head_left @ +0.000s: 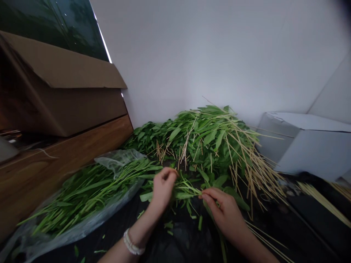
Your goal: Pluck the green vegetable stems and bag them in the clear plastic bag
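My left hand is closed around a small bunch of green stems and leaves, pinching near its left end. The fingers of my right hand pinch the same bunch at its right end, and a stem hangs down below this hand. A bead bracelet sits on my left wrist. Behind the hands lies a big heap of leafy greens mixed with thin bamboo skewers. To the left, trimmed green stems lie on a clear plastic sheet.
A dark surface carries scattered leaf bits. At the left stand a wooden ledge and an open cardboard box. A white box sits at the right, with loose skewers beside it. A white wall rises behind.
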The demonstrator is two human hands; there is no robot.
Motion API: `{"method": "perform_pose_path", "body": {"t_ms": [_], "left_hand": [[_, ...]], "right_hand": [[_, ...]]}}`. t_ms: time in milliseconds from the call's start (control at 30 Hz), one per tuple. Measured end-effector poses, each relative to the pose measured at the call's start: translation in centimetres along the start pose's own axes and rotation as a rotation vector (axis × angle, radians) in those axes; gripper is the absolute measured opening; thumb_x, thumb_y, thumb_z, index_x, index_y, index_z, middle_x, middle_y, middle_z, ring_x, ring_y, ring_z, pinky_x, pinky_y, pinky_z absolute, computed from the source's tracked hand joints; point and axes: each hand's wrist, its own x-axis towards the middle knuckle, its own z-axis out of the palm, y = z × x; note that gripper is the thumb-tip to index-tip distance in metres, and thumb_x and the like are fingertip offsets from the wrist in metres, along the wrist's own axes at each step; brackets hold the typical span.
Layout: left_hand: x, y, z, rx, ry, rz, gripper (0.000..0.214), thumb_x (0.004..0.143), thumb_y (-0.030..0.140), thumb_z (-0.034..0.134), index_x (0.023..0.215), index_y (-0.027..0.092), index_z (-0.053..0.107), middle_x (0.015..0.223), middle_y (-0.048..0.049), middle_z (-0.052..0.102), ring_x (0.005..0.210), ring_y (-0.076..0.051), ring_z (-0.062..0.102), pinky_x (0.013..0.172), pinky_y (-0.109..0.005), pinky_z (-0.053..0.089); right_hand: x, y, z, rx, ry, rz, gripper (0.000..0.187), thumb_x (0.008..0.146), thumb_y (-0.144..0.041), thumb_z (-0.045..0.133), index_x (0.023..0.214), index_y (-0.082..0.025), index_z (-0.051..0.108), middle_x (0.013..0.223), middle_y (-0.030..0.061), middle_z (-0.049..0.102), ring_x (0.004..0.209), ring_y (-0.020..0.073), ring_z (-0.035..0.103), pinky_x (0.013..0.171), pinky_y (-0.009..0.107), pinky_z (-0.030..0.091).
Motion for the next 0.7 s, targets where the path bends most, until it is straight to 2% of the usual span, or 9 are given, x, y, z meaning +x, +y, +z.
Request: {"method": "perform_pose_path", "body": {"t_ms": [67, 133, 200, 333, 433, 567, 700], "left_hand": [[1.2, -1.0, -1.1, -0.042, 0.135, -0.049, 0.018, 0.077, 0.022, 0.047, 0.063, 0.019, 0.057, 0.064, 0.0008, 0.056, 0.065, -0.015, 0.052, 0.062, -0.025, 0.04], [1.9, -1.3, -1.9, -0.032, 0.169, -0.028, 0.019, 0.082, 0.026, 0.047, 0.069, 0.018, 0.058, 0.069, 0.0002, 0.058, 0.067, -0.015, 0.053, 0.062, -0.024, 0.041], [1.7, -0.8, -2.0, 0.014, 0.095, 0.049, 0.02, 0.088, 0.03, 0.046, 0.082, 0.019, 0.061, 0.076, -0.0009, 0.06, 0.069, -0.015, 0.054, 0.064, -0.024, 0.042], [-0.5, 0.9, -0.8, 0.159, -0.225, 0.325, 0.019, 0.093, 0.028, 0.048, 0.095, 0.02, 0.066, 0.084, -0.0032, 0.063, 0.078, -0.016, 0.058, 0.073, -0.027, 0.045], [-1.7, 1.2, -0.2, 0.26, -0.416, 0.451, 0.021, 0.09, 0.03, 0.057, 0.107, 0.022, 0.065, 0.086, -0.0035, 0.064, 0.078, -0.016, 0.059, 0.071, -0.026, 0.046], [-1.9, 0.5, -0.3, 0.493, -0.517, 0.588, 0.021, 0.092, 0.029, 0.053, 0.109, 0.024, 0.065, 0.085, -0.0022, 0.063, 0.074, -0.015, 0.06, 0.064, -0.024, 0.044], [-1.7, 0.3, -0.6, 0.654, -0.517, 0.689, 0.02, 0.094, 0.024, 0.047, 0.107, 0.021, 0.062, 0.085, -0.0029, 0.062, 0.074, -0.016, 0.062, 0.062, -0.024, 0.045]], "right_hand": [[-0.1, 0.3, -0.2, -0.038, 0.028, -0.013, 0.024, 0.094, -0.027, 0.044, 0.084, -0.021, 0.064, 0.084, 0.0032, 0.067, 0.081, 0.0177, 0.062, 0.073, 0.029, 0.046], [-0.1, 0.6, -0.1, -0.098, 0.054, -0.051, 0.022, 0.094, -0.026, 0.044, 0.085, -0.021, 0.064, 0.084, 0.0035, 0.066, 0.082, 0.0186, 0.06, 0.074, 0.031, 0.045], [-0.1, 0.8, 0.1, -0.172, 0.076, -0.11, 0.02, 0.094, -0.023, 0.045, 0.088, -0.021, 0.064, 0.083, 0.0039, 0.065, 0.082, 0.0196, 0.058, 0.076, 0.033, 0.044], [-0.3, 1.1, 0.5, -0.314, 0.108, -0.195, 0.019, 0.094, -0.02, 0.045, 0.095, -0.02, 0.065, 0.086, 0.0053, 0.063, 0.084, 0.0209, 0.055, 0.077, 0.036, 0.041], [-0.4, 1.0, 0.5, -0.402, 0.11, -0.229, 0.02, 0.094, -0.018, 0.045, 0.097, -0.019, 0.065, 0.087, 0.0062, 0.062, 0.085, 0.0215, 0.054, 0.078, 0.037, 0.04], [-0.4, 1.0, 0.5, -0.453, 0.113, -0.261, 0.02, 0.094, -0.017, 0.045, 0.097, -0.019, 0.065, 0.086, 0.0061, 0.061, 0.084, 0.0212, 0.053, 0.077, 0.037, 0.04], [-0.4, 1.3, 0.5, -0.448, 0.109, -0.265, 0.02, 0.094, -0.015, 0.044, 0.103, -0.018, 0.062, 0.087, 0.006, 0.061, 0.084, 0.021, 0.053, 0.077, 0.037, 0.04]]}}
